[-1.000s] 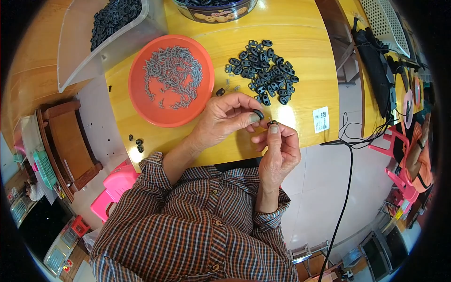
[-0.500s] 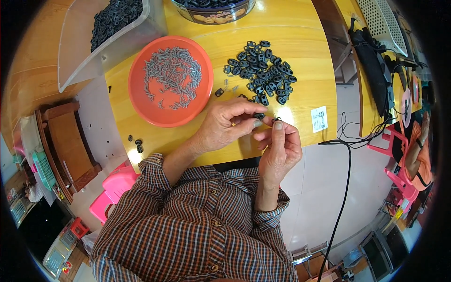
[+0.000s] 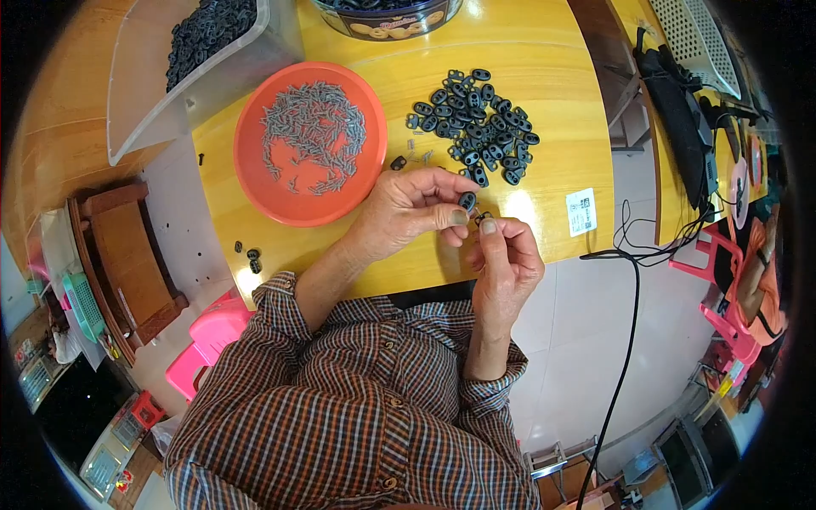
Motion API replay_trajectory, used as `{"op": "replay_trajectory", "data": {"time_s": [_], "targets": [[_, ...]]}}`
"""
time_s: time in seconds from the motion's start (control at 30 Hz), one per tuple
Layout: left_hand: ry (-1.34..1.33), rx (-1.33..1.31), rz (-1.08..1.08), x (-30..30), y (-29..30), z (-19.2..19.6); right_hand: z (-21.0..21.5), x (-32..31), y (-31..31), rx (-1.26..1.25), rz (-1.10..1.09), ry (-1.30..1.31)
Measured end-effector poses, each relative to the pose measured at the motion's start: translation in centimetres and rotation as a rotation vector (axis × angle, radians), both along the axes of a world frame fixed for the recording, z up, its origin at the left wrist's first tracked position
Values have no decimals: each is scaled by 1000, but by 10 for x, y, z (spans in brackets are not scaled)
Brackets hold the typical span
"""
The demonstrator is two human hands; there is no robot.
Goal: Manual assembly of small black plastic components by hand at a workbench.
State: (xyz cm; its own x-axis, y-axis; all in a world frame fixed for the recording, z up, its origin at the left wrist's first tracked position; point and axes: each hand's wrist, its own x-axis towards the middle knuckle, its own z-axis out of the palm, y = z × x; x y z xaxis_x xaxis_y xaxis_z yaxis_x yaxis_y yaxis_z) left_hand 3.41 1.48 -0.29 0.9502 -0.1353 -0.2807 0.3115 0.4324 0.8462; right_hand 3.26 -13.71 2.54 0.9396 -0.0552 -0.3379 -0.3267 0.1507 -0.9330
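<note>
My left hand (image 3: 416, 206) pinches a small black oval part with two holes (image 3: 467, 201) between thumb and fingers. Close beside it, my right hand (image 3: 507, 259) grips another small dark piece (image 3: 484, 218) at its fingertips. A thin pale bit shows between the two pieces; whether they touch I cannot tell. Just beyond my hands lies a pile of the same black two-hole parts (image 3: 480, 123). To the left, an orange-red bowl (image 3: 263, 200) holds many small grey screw-like pins (image 3: 319, 127). A few loose pins (image 3: 414, 155) and one black part (image 3: 399, 162) lie between bowl and pile.
A clear plastic bin (image 3: 153, 115) of black parts stands at the far left, a round tin (image 3: 387, 31) at the far edge. A white label (image 3: 581, 212) lies near the right table edge, by black cables (image 3: 633, 255). Several small dark pieces (image 3: 254, 260) sit at the near left corner.
The black part in my left hand has tilted up into fuller view. My right fingertips have shifted slightly left, toward it.
</note>
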Motion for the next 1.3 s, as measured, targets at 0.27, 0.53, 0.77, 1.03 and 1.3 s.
{"op": "replay_trajectory", "data": {"time_s": [0.27, 0.53, 0.77, 1.03, 1.3], "targets": [[-61, 8, 17, -2, 0, -2, 1, -1, -1, 22, 33, 33], [-98, 56, 16, -3, 0, -1, 0, -1, 3, 2, 7, 16], [-121, 98, 23, -3, -3, 0, -4, -2, 3, -21, 24, -13], [-175, 147, 26, -2, -4, 0, -3, -2, 0, -10, 67, 25], [-128, 128, 25, -3, -3, 3, -1, -2, 0, -23, 75, 36]]}}
